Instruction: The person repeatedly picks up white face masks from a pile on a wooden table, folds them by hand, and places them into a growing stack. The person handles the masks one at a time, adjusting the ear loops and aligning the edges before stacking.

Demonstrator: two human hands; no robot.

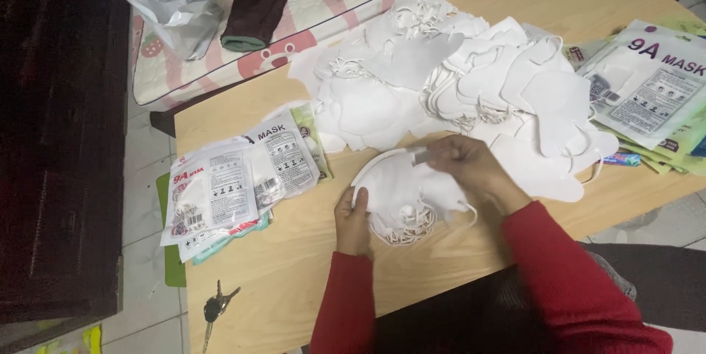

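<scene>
Wooden table (294, 273) beside a patterned mattress (323, 8). At the near edge a white mask (401, 192) is gripped on its left rim by the left hand (353, 222); its top edge is pinched by the right hand (463, 163). Behind lies a heap of loose masks (456, 74); packed masks (235, 185) are stacked to the left, keys (215, 308) near the corner.

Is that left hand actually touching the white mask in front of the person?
Touching. The head view shows the left hand gripping the edge of the white mask, fingers curled over its rim with no gap.
</scene>
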